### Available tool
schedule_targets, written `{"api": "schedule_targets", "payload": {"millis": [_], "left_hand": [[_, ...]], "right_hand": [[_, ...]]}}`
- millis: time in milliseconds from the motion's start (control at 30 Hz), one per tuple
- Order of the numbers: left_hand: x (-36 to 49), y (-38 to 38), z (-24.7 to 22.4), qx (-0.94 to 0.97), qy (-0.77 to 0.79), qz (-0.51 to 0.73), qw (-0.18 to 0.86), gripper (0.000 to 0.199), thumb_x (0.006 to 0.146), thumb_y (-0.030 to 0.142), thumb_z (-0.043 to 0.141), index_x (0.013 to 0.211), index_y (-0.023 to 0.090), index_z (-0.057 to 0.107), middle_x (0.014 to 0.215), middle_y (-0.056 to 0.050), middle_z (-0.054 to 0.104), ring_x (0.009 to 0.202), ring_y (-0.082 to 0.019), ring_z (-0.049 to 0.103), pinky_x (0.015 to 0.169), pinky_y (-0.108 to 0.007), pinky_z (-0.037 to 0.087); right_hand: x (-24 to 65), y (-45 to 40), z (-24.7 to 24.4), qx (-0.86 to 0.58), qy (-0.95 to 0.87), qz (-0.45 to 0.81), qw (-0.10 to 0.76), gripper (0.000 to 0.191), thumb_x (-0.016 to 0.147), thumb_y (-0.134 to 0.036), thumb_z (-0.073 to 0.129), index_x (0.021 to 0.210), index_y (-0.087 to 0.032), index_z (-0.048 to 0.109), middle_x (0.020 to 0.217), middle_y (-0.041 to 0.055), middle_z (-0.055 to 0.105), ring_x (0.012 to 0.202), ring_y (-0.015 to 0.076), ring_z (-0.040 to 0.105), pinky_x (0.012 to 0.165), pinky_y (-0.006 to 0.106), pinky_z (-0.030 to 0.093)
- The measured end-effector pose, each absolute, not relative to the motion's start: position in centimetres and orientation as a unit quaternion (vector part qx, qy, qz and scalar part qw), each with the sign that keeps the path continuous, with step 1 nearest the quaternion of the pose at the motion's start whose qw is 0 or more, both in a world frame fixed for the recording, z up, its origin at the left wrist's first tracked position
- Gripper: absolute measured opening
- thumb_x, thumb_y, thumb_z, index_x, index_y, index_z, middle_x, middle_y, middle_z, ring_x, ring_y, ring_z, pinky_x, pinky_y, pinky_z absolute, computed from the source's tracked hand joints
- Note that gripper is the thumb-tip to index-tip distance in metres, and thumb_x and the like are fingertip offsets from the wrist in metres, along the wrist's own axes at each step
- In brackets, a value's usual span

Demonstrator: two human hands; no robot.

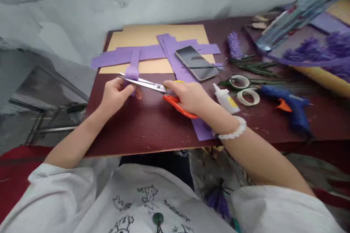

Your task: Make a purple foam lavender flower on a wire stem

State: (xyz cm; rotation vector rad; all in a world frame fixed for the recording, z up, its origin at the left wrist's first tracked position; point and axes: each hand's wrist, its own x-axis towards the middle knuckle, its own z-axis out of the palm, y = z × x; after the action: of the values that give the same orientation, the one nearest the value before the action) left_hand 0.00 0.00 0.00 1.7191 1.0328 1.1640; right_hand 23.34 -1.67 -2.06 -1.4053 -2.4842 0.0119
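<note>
A purple paper strip sits at 12 o'clock from the left hand, whose fingers pinch it. The right hand reaches across, fingers closed around orange-handled steel scissors, blades over the strip. A dark maroon worktop ends at 6 o'clock; a blue hot-glue gun lies at 3 o'clock.
</note>
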Motion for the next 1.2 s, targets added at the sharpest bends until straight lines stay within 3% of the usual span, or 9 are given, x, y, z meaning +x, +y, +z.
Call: {"api": "schedule_targets", "payload": {"millis": [333,467,667,1200], "left_hand": [[-0.36,0.39,-0.47,0.658,0.381,0.5,0.415,0.007,0.078,0.021,0.065,0.076,0.015,0.062,0.061,0.0,0.065,0.053,-0.011,0.06,0.058,-0.026,0.051],[-0.27,0.22,-0.2,0.667,0.391,0.485,0.409,0.011,0.078,0.022,0.066,0.071,0.014,0.063,0.063,-0.002,0.067,0.053,-0.011,0.061,0.057,-0.026,0.051],[-0.1,-0.11,0.02,0.669,0.398,0.475,0.409,0.009,0.078,0.02,0.066,0.071,0.014,0.063,0.063,-0.001,0.068,0.053,-0.011,0.062,0.058,-0.025,0.053],[-0.43,0.14,0.02,0.665,0.406,0.473,0.411,0.01,0.077,0.018,0.062,0.068,0.014,0.063,0.062,-0.001,0.067,0.054,-0.013,0.063,0.058,-0.027,0.052]], "right_hand": [[23.3,-1.24,-2.22,-0.424,-0.876,0.057,0.223,0.045,0.095,-0.04,0.037,0.129,-0.011,0.046,0.109,0.0156,0.062,0.107,0.0278,0.054,0.093,0.039,0.041],[23.38,-1.3,-2.13,-0.44,-0.874,0.048,0.201,0.041,0.095,-0.039,0.037,0.127,-0.014,0.048,0.105,0.0135,0.063,0.1,0.0268,0.057,0.082,0.036,0.045],[23.27,-1.58,-2.09,-0.467,-0.868,0.001,0.168,0.038,0.094,-0.033,0.038,0.122,-0.013,0.051,0.102,0.0129,0.066,0.092,0.0259,0.06,0.068,0.032,0.04],[23.12,-1.57,-2.47,-0.484,-0.858,-0.016,0.171,0.037,0.093,-0.039,0.037,0.112,-0.014,0.055,0.093,0.0105,0.07,0.08,0.023,0.062,0.06,0.03,0.033]]}}
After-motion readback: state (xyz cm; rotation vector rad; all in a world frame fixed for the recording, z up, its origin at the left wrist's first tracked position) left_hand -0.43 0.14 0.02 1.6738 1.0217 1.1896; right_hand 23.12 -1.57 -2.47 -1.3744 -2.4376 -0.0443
